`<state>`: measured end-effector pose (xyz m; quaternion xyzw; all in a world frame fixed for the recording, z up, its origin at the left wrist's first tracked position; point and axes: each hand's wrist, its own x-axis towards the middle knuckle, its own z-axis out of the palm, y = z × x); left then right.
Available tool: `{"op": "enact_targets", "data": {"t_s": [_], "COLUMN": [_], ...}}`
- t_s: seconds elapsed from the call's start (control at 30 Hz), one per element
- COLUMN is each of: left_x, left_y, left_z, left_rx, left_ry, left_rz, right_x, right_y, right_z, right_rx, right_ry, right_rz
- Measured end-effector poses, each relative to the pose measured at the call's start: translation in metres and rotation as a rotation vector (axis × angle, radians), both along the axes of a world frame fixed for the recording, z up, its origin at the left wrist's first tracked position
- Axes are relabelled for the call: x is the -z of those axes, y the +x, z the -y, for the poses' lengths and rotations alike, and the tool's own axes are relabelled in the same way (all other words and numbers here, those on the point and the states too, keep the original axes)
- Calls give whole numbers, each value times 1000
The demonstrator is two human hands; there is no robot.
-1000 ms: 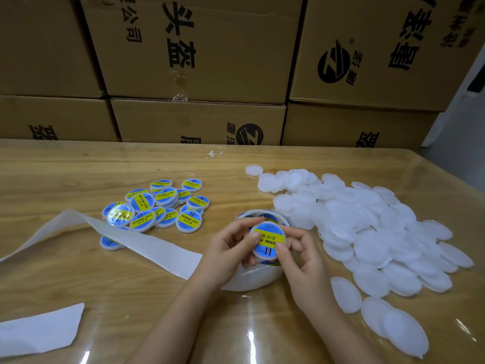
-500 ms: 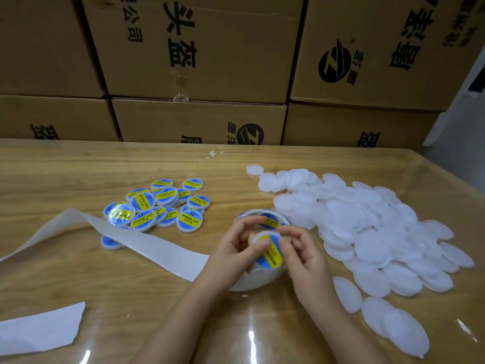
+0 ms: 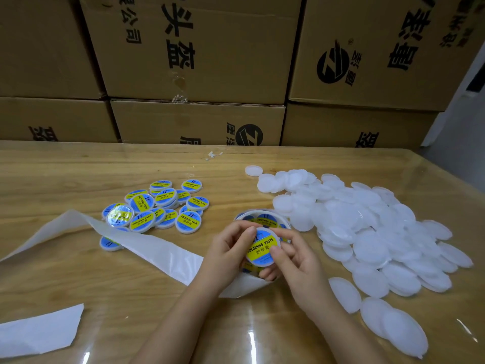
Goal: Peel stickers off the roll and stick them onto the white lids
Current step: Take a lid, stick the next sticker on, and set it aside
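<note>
Both hands hold one white lid [image 3: 262, 246] with a blue and yellow sticker on its face, above the sticker roll [image 3: 262, 216] at the table's middle. My left hand [image 3: 228, 249] grips the lid's left rim, its thumb at the upper edge. My right hand [image 3: 296, 261] grips the right side, thumb pressing on the sticker. A pile of plain white lids [image 3: 367, 232] spreads to the right. Several stickered lids [image 3: 160, 208] lie in a heap to the left. The roll's lower part is hidden behind my hands.
Spent white backing strip [image 3: 147, 245] trails from the roll leftward across the wooden table [image 3: 78, 174]. A torn piece of backing paper [image 3: 36, 332] lies at the front left. Stacked cardboard boxes [image 3: 196, 61] wall off the table's far edge.
The sticker went from being held half-peeled over the lid to lying flat on it. The lid turned face-up toward me, and my right thumb now presses on the label.
</note>
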<state>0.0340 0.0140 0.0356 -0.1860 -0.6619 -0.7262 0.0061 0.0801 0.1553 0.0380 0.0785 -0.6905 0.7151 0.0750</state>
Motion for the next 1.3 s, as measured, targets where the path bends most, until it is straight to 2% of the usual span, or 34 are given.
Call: {"op": "enact_targets", "data": {"t_s": [0.2,0.43,0.63,0.97,1.2,1.3], "left_x": [0,2,3,1,1,0], "left_y": [0,3,2,5,3,1], "left_z": [-1,-4,-3,-6,0,2], "left_rx": [-21,69,-40,-59,88,101], "left_ry": [-17,-13,-38,-148,4,-25], "left_rz": [-47,-50,-35,-156,-23,-32], "right_x": [1,1,3,4,5,4], "right_y": [0,-4,-2,-1,-7,-8], "right_z": [0,-2,0,-1,-6,-8], "right_rx": [15,96,-18,55,192,166], "right_ry": [6,-54,-22,4,-75,-85], "right_rz": [-21,-25,7,-50,-64,-57]}}
